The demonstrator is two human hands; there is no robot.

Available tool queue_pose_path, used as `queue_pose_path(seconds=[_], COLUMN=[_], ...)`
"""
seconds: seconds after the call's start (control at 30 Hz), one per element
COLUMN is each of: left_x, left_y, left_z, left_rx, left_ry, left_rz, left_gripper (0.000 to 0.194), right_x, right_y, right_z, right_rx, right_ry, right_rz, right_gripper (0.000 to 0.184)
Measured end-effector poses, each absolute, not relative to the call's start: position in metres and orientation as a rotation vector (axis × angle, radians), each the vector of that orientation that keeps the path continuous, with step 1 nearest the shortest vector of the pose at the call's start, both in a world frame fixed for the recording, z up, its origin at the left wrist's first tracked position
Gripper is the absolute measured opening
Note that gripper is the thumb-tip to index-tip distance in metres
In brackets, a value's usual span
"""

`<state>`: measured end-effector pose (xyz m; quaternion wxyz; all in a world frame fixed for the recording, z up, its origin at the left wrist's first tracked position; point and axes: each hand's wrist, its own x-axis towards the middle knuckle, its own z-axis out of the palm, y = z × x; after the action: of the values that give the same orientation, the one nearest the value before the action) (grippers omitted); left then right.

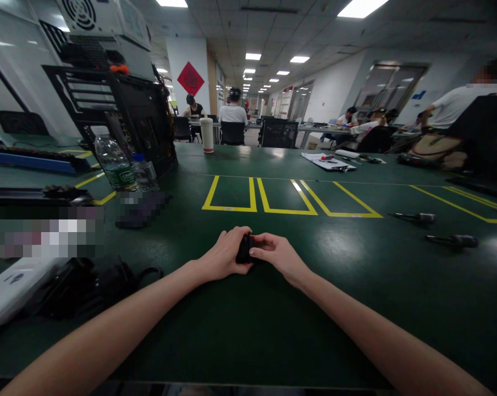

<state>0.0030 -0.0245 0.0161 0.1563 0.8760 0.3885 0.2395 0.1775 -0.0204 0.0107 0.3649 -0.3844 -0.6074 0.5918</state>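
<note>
Close to the middle of the green table [248,324], my left hand [227,253] is closed around a small black object [244,250]. Its exact kind is hard to make out, since my fingers cover much of it. My right hand [275,253] meets it from the other side, thumb and fingers pinched at its right edge. Both hands rest low over the tabletop, just in front of the yellow tape outlines [287,212].
Two screwdrivers [452,241] lie at the right. To the left stand plastic bottles [114,162], a black computer case [137,121], a white power strip [9,291] and black cables [87,280]. Farther back are a cup [207,135] and a clipboard [326,161]. Several people sit beyond.
</note>
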Motion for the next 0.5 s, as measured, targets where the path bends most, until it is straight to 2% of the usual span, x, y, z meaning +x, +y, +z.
queue_pose_path(seconds=[0.5], left_x=[0.0064], left_y=[-0.0268], left_z=[0.0159], left_rx=[2.537], left_ry=[1.094], left_rz=[0.734], left_gripper=[0.059], right_x=[0.1807], right_y=[-0.0219], right_z=[0.0022], right_rx=[-1.037], right_ry=[-1.481], right_rz=[1.586], right_gripper=[0.031])
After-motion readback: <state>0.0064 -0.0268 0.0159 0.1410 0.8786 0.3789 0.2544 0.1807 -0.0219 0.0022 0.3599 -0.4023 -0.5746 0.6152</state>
